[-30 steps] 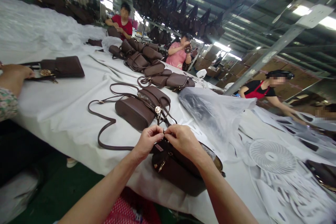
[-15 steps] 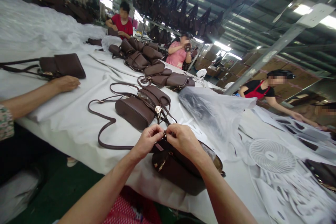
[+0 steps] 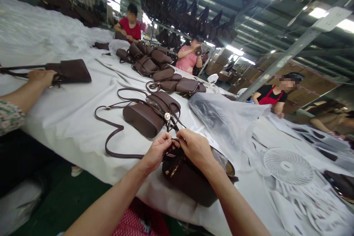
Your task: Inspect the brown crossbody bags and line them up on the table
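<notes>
Left hand point(image 3: 155, 152) and right hand point(image 3: 195, 148) are both pinching a thin dark strip point(image 3: 174, 141) over the far-left end of the bag point(image 3: 190, 188), though on my feed the fingers hide what it is exactly. Bag's on the desk point(image 3: 69, 118), just below the fingertips and closer to the wearer; right hand's nearer, wrist crossing above it. Long axis slants far-left to near-right, gold pull point(image 3: 174, 170) end pointing left.
</notes>
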Demonstrator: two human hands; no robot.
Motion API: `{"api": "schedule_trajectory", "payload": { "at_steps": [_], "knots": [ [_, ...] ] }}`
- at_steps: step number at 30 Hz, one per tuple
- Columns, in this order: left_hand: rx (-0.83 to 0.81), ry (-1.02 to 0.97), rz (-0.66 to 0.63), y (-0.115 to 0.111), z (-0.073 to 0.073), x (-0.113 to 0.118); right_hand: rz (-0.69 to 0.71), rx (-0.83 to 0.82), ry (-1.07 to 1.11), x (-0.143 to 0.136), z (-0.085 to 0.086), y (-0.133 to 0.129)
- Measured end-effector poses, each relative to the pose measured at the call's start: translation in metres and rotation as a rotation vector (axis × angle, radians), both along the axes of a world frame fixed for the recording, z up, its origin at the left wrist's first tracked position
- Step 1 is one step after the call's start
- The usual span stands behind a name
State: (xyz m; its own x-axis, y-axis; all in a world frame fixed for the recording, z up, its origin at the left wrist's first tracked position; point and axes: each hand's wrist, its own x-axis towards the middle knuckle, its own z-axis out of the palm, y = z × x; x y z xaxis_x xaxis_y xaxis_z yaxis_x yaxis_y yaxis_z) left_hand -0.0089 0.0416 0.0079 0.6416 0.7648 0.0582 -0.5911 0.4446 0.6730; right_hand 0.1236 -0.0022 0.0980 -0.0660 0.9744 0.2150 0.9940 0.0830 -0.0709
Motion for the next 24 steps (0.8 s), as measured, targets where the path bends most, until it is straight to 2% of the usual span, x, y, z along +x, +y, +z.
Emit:
{"api": "schedule_trajectory", "payload": {
  "at_steps": [3,6,10,14,16,18,21,22,24],
  "knots": [
    [-0.043,-0.028,0.011,-0.001,-0.002,0.003,0.074,0.106,-0.032,0.004,-0.005,-0.008],
    [-0.055,-0.02,0.046,-0.003,0.001,0.004,0.225,0.221,0.003,0.003,-0.006,-0.02],
    [-0.045,0.034,0.091,-0.014,0.011,0.005,0.447,0.166,-0.141,-0.009,-0.004,-0.035],
    [-0.073,0.173,0.06,-0.012,0.011,0.003,0.508,0.136,-0.341,-0.008,-0.009,-0.035],
    [-0.055,0.211,0.078,0.0,0.007,0.003,0.49,0.105,-0.284,-0.001,-0.012,-0.032],
    [-0.037,0.215,0.122,0.015,0.004,0.002,0.359,0.075,-0.006,0.005,-0.012,-0.03],
    [-0.049,0.148,0.15,0.028,0.009,-0.001,0.083,0.023,0.729,0.01,-0.007,-0.027],
    [-0.056,0.111,0.134,0.028,0.012,-0.002,0.032,0.004,0.964,0.01,-0.004,-0.026],
    [-0.062,0.033,0.085,0.022,0.02,-0.003,0.019,-0.02,1.301,0.011,0.002,-0.026]
  ]
}}
